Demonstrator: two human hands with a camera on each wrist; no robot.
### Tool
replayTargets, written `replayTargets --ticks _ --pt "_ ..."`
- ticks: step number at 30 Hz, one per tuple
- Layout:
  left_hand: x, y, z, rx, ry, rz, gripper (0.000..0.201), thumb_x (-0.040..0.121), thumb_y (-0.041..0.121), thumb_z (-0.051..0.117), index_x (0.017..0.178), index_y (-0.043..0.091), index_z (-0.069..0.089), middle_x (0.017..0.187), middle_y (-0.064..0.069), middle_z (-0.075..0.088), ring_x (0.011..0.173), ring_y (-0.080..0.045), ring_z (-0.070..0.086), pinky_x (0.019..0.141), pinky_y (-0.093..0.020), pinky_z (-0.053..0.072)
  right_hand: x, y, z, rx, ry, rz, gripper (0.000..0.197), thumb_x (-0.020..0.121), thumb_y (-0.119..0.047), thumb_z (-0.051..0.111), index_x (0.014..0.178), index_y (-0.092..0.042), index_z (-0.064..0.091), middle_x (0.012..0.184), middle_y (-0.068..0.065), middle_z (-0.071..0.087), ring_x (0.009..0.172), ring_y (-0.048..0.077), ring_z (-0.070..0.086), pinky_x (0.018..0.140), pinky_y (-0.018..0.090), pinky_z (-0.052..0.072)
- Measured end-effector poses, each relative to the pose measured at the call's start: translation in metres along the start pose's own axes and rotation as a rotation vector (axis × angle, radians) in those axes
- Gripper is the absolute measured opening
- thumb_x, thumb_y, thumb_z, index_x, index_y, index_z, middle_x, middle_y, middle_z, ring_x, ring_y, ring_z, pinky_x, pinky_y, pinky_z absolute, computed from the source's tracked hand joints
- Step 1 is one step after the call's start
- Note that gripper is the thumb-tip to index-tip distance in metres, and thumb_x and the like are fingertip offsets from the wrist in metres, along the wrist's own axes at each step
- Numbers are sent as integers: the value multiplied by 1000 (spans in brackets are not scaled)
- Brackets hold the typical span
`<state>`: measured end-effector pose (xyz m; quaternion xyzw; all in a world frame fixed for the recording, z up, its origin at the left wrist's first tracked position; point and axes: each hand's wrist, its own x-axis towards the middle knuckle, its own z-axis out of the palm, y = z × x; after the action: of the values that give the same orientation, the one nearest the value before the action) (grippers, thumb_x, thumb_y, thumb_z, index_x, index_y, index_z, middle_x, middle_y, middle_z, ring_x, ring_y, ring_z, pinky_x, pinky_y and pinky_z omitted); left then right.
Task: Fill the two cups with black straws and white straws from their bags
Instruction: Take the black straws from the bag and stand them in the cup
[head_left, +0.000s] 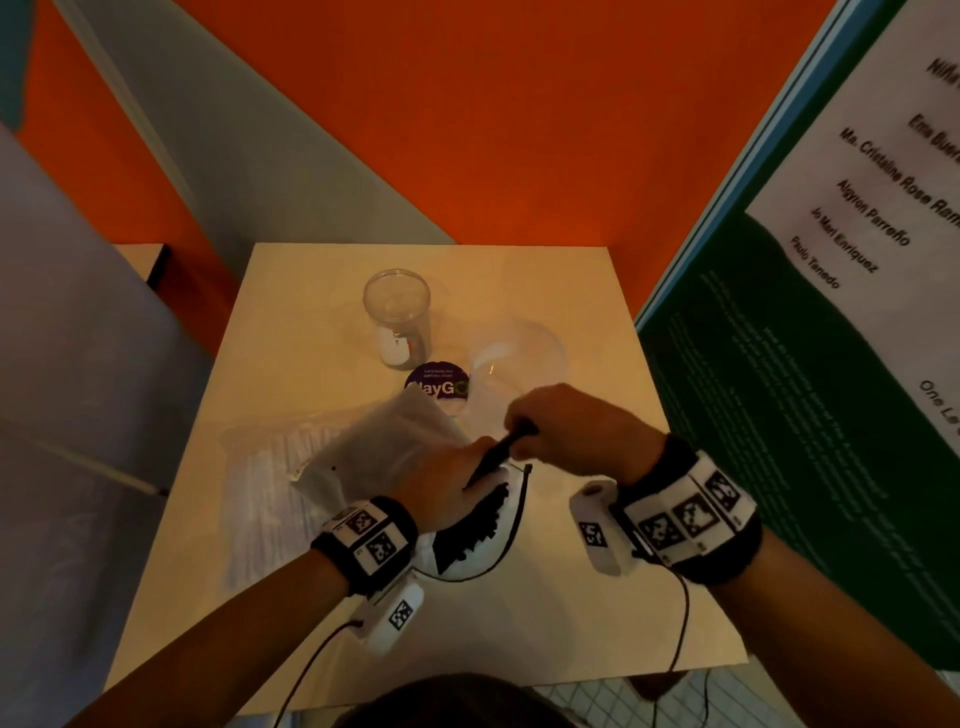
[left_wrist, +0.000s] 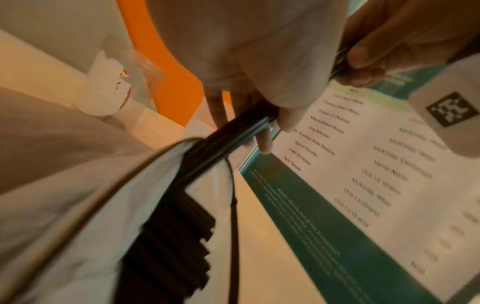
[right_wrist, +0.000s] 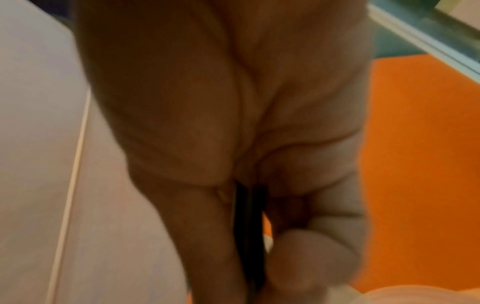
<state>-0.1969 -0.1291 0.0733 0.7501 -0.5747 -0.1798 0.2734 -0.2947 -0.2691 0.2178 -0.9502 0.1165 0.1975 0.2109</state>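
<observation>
My right hand (head_left: 563, 431) grips a small bundle of black straws (head_left: 496, 454) that runs down into the open bag of black straws (head_left: 470, 538). My left hand (head_left: 441, 486) holds that bag just above the table. The left wrist view shows the black straws (left_wrist: 223, 133) leaving the bag (left_wrist: 98, 216) toward the right hand (left_wrist: 376, 49). Against the palm in the right wrist view, the black straws (right_wrist: 250, 226) sit between curled fingers. A bag of white straws (head_left: 270, 483) lies at the left. One clear cup (head_left: 397, 314) stands at the back; a second clear cup (head_left: 519, 353) stands to its right.
A purple round sticker or lid (head_left: 438, 387) lies between the cups and my hands. An orange wall stands behind the cream table (head_left: 571, 291). A green-and-white poster board (head_left: 810, 322) closes the right side. Sensor cables (head_left: 680, 613) trail from both wrists.
</observation>
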Motion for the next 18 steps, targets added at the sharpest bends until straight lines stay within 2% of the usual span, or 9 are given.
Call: replayTargets --ticks 2,4,6,7,10,12,13,15,18 --pt "6 6 -7 -147 -25 -55 16 100 42 37 100 27 42 69 5 58 61 -5 59 59 -23 48 0 3 -9 277 193 -40 26 90 -21 63 114 -12 56 103 5 64 78 16 56 74 32 46" --pt "14 10 -13 -265 90 -94 7 101 25 44 102 18 46 70 12 54 71 6 59 65 -9 44 3 1 -5 506 384 -102 32 91 -24 62 120 -19 47 111 -1 60 96 15 57 80 25 46" --pt "23 17 -20 -490 129 -142 7 100 10 44 106 11 47 75 11 51 71 5 57 66 -8 43 12 -4 9 734 486 -169 35 94 -19 57 125 -20 40 119 -4 54 113 10 53 89 18 45" --pt "28 22 -25 -549 104 -147 12 99 6 44 111 7 47 77 8 52 69 5 56 63 -10 43 17 -7 15 840 514 -188 32 96 -15 53 125 -18 39 115 -1 56 109 11 56 89 20 47" --pt "43 26 -34 -491 115 -92 31 98 9 48 127 6 40 88 7 56 70 12 53 62 -9 44 30 -10 16 973 623 -205 18 98 -5 45 114 -12 40 96 8 55 90 23 60 79 33 52" --pt "53 23 -43 -480 124 -100 44 95 24 56 133 11 37 107 7 56 83 14 52 70 -4 43 34 -1 3 1010 701 -238 16 98 0 42 111 -9 39 91 5 52 86 23 59 79 32 52" --pt "57 18 -46 -484 113 -109 52 91 31 61 135 15 36 118 7 53 95 12 51 78 -5 42 34 6 -7 1029 755 -258 16 97 1 41 110 -9 39 90 2 51 84 19 58 80 28 52" --pt "65 0 -46 -442 95 -141 69 85 37 67 142 21 30 141 4 38 123 -5 42 99 -18 36 33 25 -27 1076 883 -294 16 96 -1 42 107 -12 42 88 -1 50 83 15 57 83 27 53" --pt "72 -27 -40 -124 25 -184 69 91 27 62 148 32 22 159 -3 5 143 -25 20 110 -34 29 38 56 -47 1139 1056 -263 20 95 -2 44 105 -19 44 84 -7 54 82 16 59 91 43 51"
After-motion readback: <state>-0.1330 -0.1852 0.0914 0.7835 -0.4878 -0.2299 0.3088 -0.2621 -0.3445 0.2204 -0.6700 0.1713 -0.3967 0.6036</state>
